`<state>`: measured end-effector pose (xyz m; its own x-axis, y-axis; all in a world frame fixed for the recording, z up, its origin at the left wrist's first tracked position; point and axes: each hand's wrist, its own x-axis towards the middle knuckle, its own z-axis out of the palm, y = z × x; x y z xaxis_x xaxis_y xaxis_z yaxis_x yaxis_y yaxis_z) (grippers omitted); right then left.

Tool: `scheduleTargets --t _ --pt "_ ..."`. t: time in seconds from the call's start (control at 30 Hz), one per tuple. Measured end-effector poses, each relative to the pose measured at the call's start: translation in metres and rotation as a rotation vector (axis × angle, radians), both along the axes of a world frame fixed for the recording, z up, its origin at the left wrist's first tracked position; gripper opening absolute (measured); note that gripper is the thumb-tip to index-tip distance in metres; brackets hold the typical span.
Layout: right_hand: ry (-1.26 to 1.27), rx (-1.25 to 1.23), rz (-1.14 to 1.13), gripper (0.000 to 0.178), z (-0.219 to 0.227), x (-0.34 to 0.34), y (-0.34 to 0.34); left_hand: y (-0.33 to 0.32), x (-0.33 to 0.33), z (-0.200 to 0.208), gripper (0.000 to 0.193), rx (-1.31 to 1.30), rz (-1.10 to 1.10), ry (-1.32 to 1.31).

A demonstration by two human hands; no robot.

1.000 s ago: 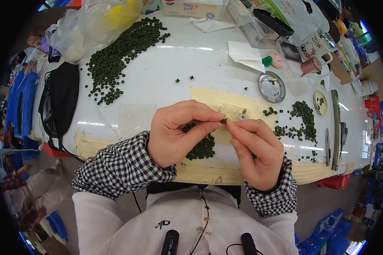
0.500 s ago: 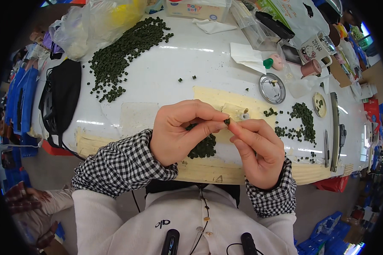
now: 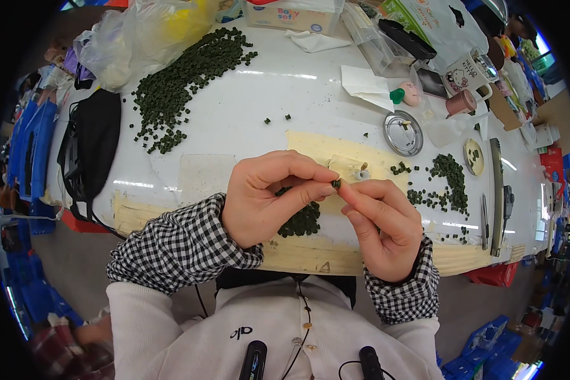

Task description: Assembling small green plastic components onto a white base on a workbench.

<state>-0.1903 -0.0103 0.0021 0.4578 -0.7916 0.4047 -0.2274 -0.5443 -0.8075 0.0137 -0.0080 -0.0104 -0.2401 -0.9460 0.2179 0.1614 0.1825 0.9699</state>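
Between the thumb and index fingertip of my left hand (image 3: pixel 259 199) is a small dark green piece (image 3: pixel 336 183), too small to make out its exact kind. My right hand (image 3: pixel 389 225) meets it from the other side, its index fingertip pressed against the piece and its other fingers curled. Below my left hand lies a heap of similar dark green pieces (image 3: pixel 303 221), partly hidden by that hand. Just beyond my fingertips, on a yellowish sheet (image 3: pixel 310 144), stands a small whitish holder (image 3: pixel 363 174) with a brown tip.
A large pile of green pieces (image 3: pixel 177 82) lies far left, beside a black bag (image 3: pixel 95 145) and plastic bags (image 3: pixel 139 44). To the right are a smaller pile (image 3: pixel 448 177), a round metal lid (image 3: pixel 403 134), tweezers (image 3: pixel 484 221), a mug (image 3: pixel 465 75) and a thread spool (image 3: pixel 461 102).
Both hands stay almost in place, still meeting at the small green piece. At lower left, another person in a plaid sleeve has shifted lower in the picture.
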Motion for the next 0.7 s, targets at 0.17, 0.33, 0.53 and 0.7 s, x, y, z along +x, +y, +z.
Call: scheduleTargets --t 0.17,0.33,0.53,0.7 --pt "0.082 -0.065 -0.130 0.029 0.011 -0.009 -0.002 -0.010 0.008 0.011 0.017 -0.100 0.065 -0.246" --pt "0.329 -0.111 -0.392 0.013 0.007 -0.049 -0.006 -0.046 0.039 0.000 0.013 -0.280 0.247 -0.792" --pt "0.598 -0.234 -0.381 0.012 -0.015 -0.043 -0.002 -0.050 0.049 -0.010 0.014 -0.437 0.369 -0.986" --pt "0.637 -0.299 -0.418 0.011 -0.023 -0.040 0.002 -0.031 0.023 0.004 0.009 -0.412 0.131 -0.883"
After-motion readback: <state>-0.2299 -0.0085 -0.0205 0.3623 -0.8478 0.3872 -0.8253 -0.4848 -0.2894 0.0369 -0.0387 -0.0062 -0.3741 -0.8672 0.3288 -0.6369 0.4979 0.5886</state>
